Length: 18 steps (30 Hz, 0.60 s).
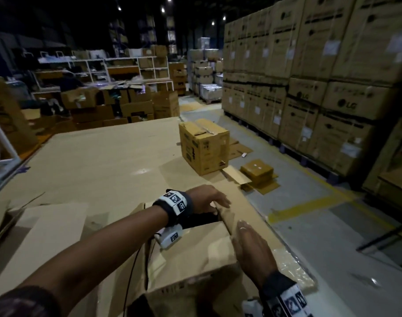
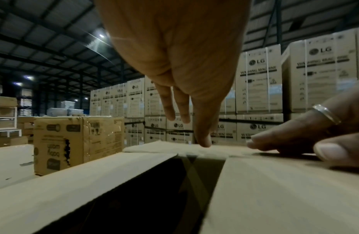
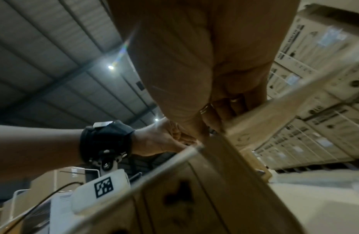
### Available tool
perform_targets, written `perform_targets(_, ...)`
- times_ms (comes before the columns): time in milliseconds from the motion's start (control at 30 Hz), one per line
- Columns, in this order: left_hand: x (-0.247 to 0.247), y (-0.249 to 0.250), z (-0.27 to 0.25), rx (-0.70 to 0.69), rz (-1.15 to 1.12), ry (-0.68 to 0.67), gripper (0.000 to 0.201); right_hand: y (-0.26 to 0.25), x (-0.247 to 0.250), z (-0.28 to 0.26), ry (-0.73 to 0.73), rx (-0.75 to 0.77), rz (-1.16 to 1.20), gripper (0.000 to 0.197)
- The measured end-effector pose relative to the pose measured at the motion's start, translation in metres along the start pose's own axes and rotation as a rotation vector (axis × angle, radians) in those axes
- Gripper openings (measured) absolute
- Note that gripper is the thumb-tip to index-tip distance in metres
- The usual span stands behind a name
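An open cardboard box (image 1: 195, 255) sits right in front of me on a cardboard-covered surface (image 1: 99, 161). Its near flap is folded down and a dark gap (image 1: 202, 219) shows beside it. My left hand (image 1: 206, 199) reaches across the gap, and its straight fingers (image 2: 202, 139) touch the edge of the far flap (image 2: 154, 147). My right hand (image 1: 250, 245), which wears a ring (image 2: 326, 114), lies with flat fingers on the right flap (image 1: 241, 216) and presses it. In the right wrist view the right hand (image 3: 224, 110) sits on that tilted flap (image 3: 254, 126).
A taped brown box (image 1: 203, 147) stands further back on the same surface. Tall stacks of LG washing machine cartons (image 1: 309, 76) line the right side beyond a grey aisle with yellow lines (image 1: 309, 203). Flattened cardboard (image 1: 257, 172) lies on the floor. Shelves and loose cartons (image 1: 104, 92) fill the back left.
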<state>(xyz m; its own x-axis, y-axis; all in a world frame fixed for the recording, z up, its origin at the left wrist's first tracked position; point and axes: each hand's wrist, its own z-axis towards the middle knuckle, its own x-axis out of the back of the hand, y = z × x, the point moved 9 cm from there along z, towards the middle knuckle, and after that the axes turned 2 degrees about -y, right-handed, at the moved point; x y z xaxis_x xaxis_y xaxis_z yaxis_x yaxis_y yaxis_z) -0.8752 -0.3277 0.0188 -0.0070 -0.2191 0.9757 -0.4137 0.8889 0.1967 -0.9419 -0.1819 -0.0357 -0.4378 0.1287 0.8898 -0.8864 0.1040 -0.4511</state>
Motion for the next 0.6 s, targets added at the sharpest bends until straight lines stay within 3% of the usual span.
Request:
perform_targets(167, -0.036, -0.011, 0.023, -0.088, 0.053, -0.124, 0.037, 0.006, -0.012, 0.006, 0.0, -0.027, 0.034, 0.033)
perform_targets(300, -0.045, -0.018, 0.029, -0.131, -0.009, -0.048, 0.02, 0.004, -0.024, 0.018, -0.116, -0.05, -0.097, 0.03)
perform_targets(500, -0.043, -0.026, 0.038, -0.17, -0.042, -0.086, 0.019, 0.015, -0.029, 0.022, -0.187, -0.054, -0.016, 0.021)
perform_targets(600, -0.03, -0.041, 0.044, -0.148, -0.06, -0.036, 0.033, 0.023, -0.021, 0.037, -0.224, -0.03, 0.056, 0.023)
